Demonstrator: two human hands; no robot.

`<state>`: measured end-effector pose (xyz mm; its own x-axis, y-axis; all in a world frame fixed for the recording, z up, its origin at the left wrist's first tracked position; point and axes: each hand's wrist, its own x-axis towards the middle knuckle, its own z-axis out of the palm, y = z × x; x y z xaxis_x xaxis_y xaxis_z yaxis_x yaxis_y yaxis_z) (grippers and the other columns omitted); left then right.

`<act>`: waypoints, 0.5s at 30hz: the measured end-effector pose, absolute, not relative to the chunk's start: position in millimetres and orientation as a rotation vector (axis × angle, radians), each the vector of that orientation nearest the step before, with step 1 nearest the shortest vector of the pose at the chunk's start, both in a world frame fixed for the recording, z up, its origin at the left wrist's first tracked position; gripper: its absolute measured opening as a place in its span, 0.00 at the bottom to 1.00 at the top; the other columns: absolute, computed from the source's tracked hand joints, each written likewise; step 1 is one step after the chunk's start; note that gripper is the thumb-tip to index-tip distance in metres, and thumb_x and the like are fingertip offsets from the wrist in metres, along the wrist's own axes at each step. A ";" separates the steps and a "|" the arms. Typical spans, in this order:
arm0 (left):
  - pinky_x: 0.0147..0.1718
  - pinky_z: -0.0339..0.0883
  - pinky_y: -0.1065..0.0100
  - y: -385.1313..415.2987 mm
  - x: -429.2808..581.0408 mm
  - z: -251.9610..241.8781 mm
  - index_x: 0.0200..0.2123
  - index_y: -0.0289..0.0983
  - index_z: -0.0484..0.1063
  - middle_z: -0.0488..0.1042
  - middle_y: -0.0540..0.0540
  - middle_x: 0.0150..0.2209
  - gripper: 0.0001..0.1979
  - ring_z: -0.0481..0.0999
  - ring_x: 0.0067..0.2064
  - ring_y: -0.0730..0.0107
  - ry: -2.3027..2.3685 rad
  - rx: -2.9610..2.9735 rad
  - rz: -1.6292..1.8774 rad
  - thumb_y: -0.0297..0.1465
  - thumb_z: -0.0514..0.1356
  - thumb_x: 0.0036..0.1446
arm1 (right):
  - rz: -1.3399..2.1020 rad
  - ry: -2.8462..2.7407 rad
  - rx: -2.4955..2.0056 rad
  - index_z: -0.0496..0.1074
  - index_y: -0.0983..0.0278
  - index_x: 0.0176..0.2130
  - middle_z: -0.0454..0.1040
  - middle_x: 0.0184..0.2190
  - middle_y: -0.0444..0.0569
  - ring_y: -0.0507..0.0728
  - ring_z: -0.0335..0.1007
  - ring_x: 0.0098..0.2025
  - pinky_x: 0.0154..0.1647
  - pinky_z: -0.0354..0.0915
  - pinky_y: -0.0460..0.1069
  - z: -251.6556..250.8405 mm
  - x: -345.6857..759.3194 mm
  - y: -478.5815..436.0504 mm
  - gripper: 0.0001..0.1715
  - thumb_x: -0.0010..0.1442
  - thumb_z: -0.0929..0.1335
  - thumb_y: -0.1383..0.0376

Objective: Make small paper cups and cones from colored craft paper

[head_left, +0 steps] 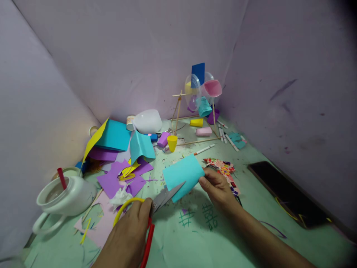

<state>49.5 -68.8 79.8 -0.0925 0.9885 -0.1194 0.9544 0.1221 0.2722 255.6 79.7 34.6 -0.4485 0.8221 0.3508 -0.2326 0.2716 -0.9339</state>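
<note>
A pair of scissors [160, 199] with one yellow and one red handle is gripped in my left hand [129, 230]. Its blades are spread apart at the lower left edge of a light blue piece of paper [181, 173], one blade showing in front of it. My right hand [220, 190] pinches that paper by its right edge between thumb and fingers, above the green tabletop [234, 238]. Behind the paper lies a white marker [205, 149]. A small yellow paper cup [172, 143] stands farther back. Close to my right hand is a red floral cloth piece [223, 167].
At the back stands a stick frame [178, 111] carrying plastic discs and coloured paper cups. Purple paper scraps [111, 178] and folded blue paper [114, 136] lie left. A white pot [69, 197] is at far left, a dark phone [281, 190] at right. Walls enclose the table.
</note>
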 end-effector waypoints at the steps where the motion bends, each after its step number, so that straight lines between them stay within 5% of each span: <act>1: 0.40 0.67 0.61 -69.2 48.5 78.9 0.51 0.38 0.64 0.71 0.40 0.42 0.21 0.73 0.39 0.61 2.137 1.928 0.174 0.23 0.44 0.57 | 1.364 -1.578 -0.560 0.72 0.61 0.31 0.69 0.27 0.44 0.54 0.64 0.31 0.35 0.61 0.47 35.1 255.8 79.5 0.12 0.60 0.66 0.56; 15: 0.40 0.66 0.60 -62.8 50.7 73.5 0.49 0.37 0.67 0.70 0.41 0.39 0.19 0.70 0.40 0.60 2.095 1.894 0.351 0.24 0.47 0.56 | 1.347 -1.685 -0.568 0.67 0.62 0.26 0.63 0.23 0.43 0.53 0.60 0.26 0.31 0.60 0.47 42.0 254.5 74.7 0.16 0.60 0.65 0.55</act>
<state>50.7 -62.8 73.5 -0.0900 0.9945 -0.0542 0.9225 0.1038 0.3717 254.5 74.7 42.0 -0.5089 0.7871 0.3486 -0.1666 0.3072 -0.9370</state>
